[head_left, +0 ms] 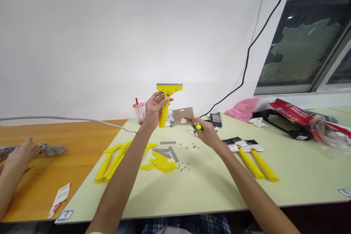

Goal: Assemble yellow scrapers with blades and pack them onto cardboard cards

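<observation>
A clear cup (pixel 139 109) with a red straw stands at the back edge of the table, a little dark red showing at its bottom. On the right, black-and-white packets (pixel 235 144) cover the heads of two scrapers lying there, their yellow handles (pixel 251 162) sticking out towards the near edge. Farther back lies a crumpled pink bag (pixel 243 108) (whether anything is inside, I cannot tell). The left hand (pixel 154 109) is closed around the yellow scraper (pixel 163 116), thumb across the upper handle; the scraper is raised above the table nearly upright, its blade end above the fingers and the handle's lower end projecting below them. The right hand (pixel 207 132) grips a greyish-brown card (pixel 181 116) by its right side, with a green-and-yellow tool handle (pixel 199 128) also tucked in that hand. The card is just right of the scraper, apart from it. Beneath, loose blades (pixel 168 142), yellow plates (pixel 164 164) and small screws (pixel 183 168) lie on the table (pixel 214 186).
</observation>
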Demonstrator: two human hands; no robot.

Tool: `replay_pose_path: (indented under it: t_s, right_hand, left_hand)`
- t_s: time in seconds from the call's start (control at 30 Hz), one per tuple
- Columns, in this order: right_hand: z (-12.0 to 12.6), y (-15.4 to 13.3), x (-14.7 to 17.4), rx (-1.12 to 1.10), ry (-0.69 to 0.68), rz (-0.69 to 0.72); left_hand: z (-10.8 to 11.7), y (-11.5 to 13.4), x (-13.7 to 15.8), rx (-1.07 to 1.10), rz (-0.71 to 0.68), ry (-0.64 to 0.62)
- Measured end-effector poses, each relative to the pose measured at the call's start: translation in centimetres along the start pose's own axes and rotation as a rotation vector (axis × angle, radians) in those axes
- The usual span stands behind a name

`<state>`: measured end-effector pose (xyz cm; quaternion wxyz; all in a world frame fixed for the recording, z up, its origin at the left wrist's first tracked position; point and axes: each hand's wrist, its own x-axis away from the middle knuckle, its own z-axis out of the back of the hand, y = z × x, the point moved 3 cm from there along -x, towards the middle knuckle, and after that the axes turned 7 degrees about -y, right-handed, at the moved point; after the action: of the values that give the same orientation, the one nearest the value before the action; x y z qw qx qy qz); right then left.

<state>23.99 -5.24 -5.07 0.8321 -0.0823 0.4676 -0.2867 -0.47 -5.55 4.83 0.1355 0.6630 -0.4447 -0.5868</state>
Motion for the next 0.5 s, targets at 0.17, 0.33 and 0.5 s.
replay_pose_path:
  t_s: [0.17, 0.33, 0.5]
  right_hand:
    - [-3.1, -0.1, 1.9, -0.036, 0.018, 0.13]
    - [-3.4, -0.2, 3.0, -0.029, 0.093, 0.127]
    - [-3.3, 0.4, 3.4, -0.024, 0.142, 0.05]
  left_hand:
    - [-1.5, 0.5, -0.8, -0.001, -0.028, -0.087]
    - [-2.2, -1.5, -0.3, 0.021, 0.046, -0.182]
    - [-1.9, -2.8, -0.4, 0.01, 0.096, -0.281]
